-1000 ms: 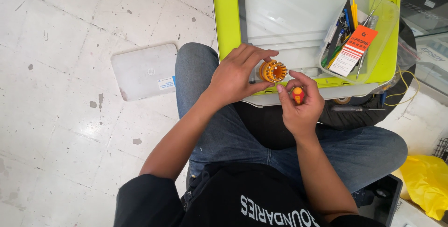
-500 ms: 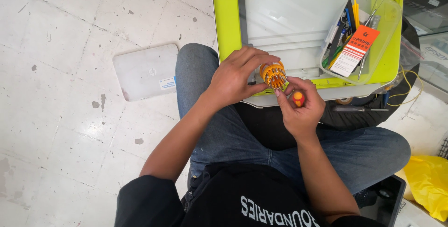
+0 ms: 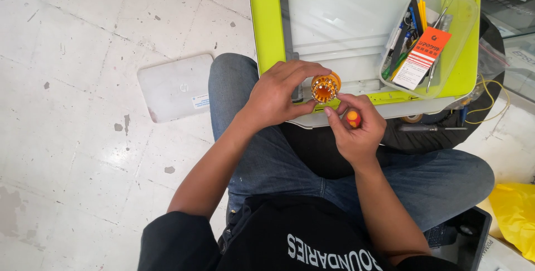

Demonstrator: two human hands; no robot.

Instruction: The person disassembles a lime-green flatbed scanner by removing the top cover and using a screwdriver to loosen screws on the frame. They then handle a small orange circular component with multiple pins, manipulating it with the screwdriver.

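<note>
An orange round bit holder [image 3: 325,87], its ring of sockets facing up, is clamped in the left hand [image 3: 278,95] over the lap. At its 4 o'clock, the right hand [image 3: 356,132] is closed on an orange-capped screwdriver handle [image 3: 353,118]. At 1 o'clock, a clear plastic tray [image 3: 465,37] on the lime-green framed device [image 3: 264,20] contains pens, tools and an orange-and-white rectangular tag [image 3: 422,56].

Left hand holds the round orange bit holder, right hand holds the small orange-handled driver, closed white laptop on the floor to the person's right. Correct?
Not quite. The head view shows the closed white laptop on the floor to the person's left, not the right. The rest stands: the left hand holds the round orange bit holder, and the right hand holds the small orange-handled driver.
</note>
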